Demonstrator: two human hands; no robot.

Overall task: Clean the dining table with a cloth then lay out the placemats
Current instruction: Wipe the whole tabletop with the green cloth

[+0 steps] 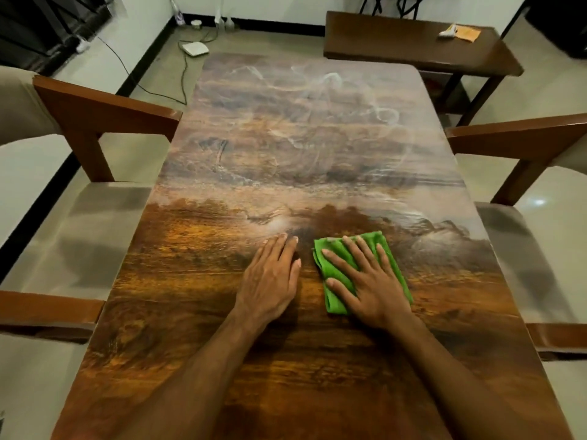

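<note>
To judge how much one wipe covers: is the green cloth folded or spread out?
Folded. The green cloth shows layered edges on its left side and is little wider than the right hand pressing it.

Nothing can be read: no words, labels, brands or numbers. Beyond the far right corner of the dining counter (286, 154), an orange packet (467, 34) lies on a smaller counter (397, 42). It is too small and blurred for any print on it to be made out. Beyond the far left corner of the dining counter, a bottle (175, 12) stands on the floor by the wall. Its label is likewise too blurred to read.
</note>
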